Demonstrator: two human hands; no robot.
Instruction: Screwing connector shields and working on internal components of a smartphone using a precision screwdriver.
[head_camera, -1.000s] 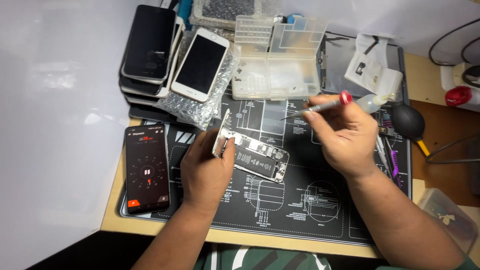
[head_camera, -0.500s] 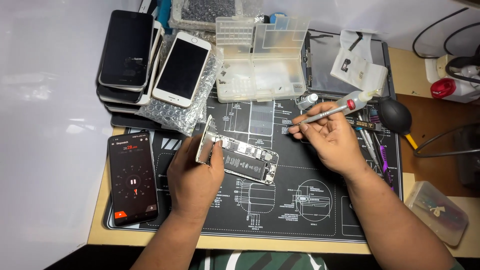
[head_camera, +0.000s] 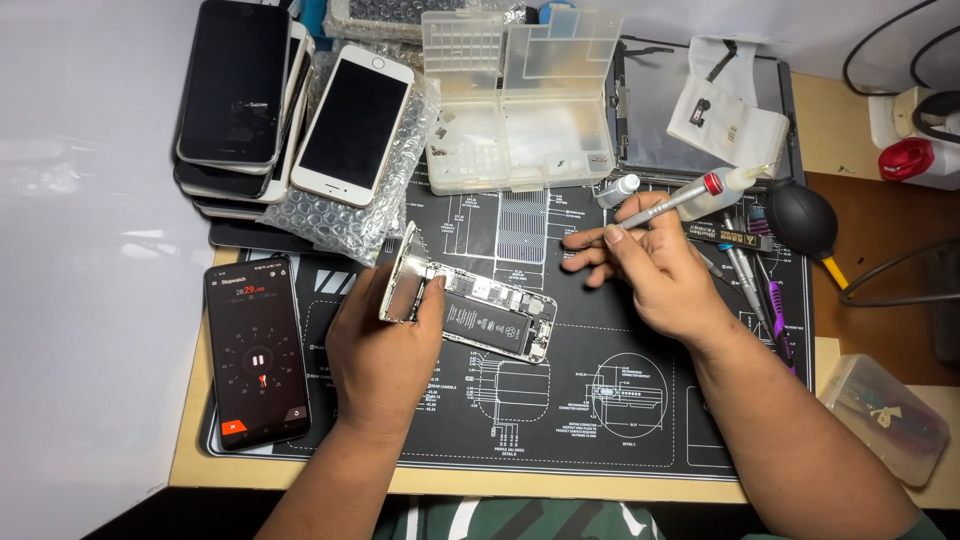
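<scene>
An opened phone body (head_camera: 495, 317) lies on the black repair mat (head_camera: 560, 420), its battery and circuit boards exposed. Its silver screen panel (head_camera: 402, 275) stands tilted up at the left end. My left hand (head_camera: 385, 350) grips that panel and the phone's left end. My right hand (head_camera: 655, 270) hovers just right of the phone and holds a silver screwdriver (head_camera: 672, 200) with a red band, tip pointing left.
A clear compartment box (head_camera: 520, 130) stands open at the back. Several phones (head_camera: 290, 110) are stacked on bubble wrap at the back left. A phone with a timer screen (head_camera: 256, 350) lies at the left. Tools (head_camera: 745, 270), a black blower (head_camera: 805, 220) and a small plastic tub (head_camera: 885, 415) sit on the right.
My right hand has dropped lower and closer to the opened phone, still holding the screwdriver. My left hand keeps its grip on the raised screen panel.
</scene>
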